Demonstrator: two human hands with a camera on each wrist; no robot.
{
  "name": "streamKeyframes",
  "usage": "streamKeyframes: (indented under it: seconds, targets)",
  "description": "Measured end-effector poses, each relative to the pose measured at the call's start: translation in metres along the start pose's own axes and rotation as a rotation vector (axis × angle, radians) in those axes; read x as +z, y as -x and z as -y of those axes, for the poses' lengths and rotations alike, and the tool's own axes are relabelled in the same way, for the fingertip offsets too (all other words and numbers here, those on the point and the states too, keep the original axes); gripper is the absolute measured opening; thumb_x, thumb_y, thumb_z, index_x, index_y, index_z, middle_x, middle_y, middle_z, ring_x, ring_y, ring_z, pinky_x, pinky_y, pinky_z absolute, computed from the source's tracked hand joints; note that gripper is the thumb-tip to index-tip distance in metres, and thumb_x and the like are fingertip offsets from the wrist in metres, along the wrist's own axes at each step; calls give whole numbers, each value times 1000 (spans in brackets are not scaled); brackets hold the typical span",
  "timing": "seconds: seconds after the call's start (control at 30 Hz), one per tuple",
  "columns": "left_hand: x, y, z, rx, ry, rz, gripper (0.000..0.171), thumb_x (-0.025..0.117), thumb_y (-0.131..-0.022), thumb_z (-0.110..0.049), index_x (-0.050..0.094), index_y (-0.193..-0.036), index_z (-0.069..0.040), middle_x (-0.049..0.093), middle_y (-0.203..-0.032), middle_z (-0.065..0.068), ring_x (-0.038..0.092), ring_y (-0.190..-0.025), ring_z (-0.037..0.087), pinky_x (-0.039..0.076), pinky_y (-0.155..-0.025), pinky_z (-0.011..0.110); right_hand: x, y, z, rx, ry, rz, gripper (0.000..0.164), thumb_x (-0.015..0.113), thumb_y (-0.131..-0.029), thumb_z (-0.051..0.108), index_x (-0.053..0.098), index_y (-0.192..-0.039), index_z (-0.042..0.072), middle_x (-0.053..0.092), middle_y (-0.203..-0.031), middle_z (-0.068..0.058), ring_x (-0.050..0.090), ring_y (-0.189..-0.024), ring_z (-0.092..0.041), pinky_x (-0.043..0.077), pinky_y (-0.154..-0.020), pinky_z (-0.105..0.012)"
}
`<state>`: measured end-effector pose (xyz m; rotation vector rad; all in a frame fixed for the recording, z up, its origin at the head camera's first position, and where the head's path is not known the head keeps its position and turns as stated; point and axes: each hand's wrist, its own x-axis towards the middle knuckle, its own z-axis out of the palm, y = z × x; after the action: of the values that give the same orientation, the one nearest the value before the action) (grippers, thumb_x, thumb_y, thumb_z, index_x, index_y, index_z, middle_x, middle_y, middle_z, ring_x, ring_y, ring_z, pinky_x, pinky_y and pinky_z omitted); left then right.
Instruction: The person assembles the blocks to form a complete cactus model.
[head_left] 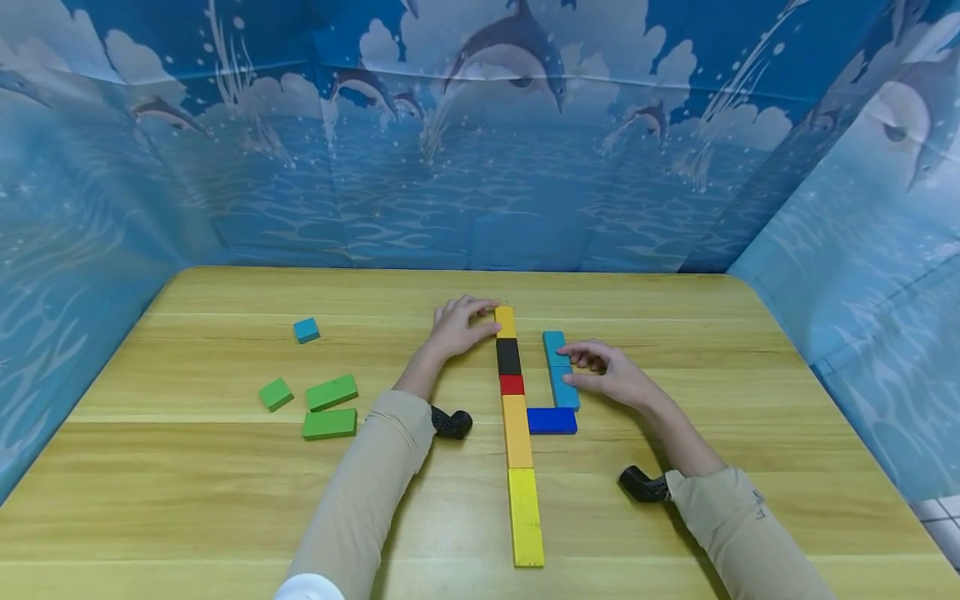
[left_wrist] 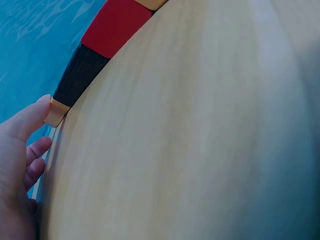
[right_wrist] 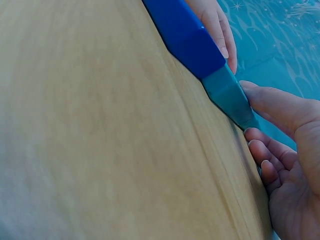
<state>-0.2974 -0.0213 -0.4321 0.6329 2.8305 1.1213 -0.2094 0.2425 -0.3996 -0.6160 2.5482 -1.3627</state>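
A column of flat blocks runs up the table: yellow (head_left: 526, 517), light orange (head_left: 517, 431), red (head_left: 512, 384), black (head_left: 507, 357), and an orange-yellow block (head_left: 506, 320) at the far end. My left hand (head_left: 455, 327) touches that far block with thumb and index finger from its left side. To the right, a dark blue block (head_left: 552, 421) lies crosswise against the column. Two light blue blocks (head_left: 564, 390) extend away from its right end. My right hand (head_left: 611, 372) touches their right side with thumb and index fingertips; its other fingers are bent.
Several loose blocks lie at the left: a small light blue block (head_left: 306, 330), a small green block (head_left: 276, 394) and two longer green blocks (head_left: 331, 424). Black curved wrist attachments (head_left: 452, 424) sit at both cuffs. A dolphin-print curtain (head_left: 480, 183) borders the table's far edge.
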Motion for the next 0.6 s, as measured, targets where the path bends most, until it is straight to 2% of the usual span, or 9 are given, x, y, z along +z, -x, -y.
streamKeyframes:
  seconds: [0.37,0.6]
  targets:
    - [2,0,1,-1,5,-4,46,59,-87,-40,53,-129,-22,52,-108,1,40,-97,21,22,-90,42,0,0,-3,1,-1,0,38,64,-84,6,54,-119,-5,49,-97,-22,41,-84,-28,36,-69,-27]
    - [1,0,2,4,48,-24,49,59,-87,-39,50,-131,-20,54,-108,1,42,-97,20,22,-91,43,2,-7,-33,-8,-9,-8,39,66,-84,15,56,-120,4,50,-98,-13,42,-85,-24,36,-69,-26]
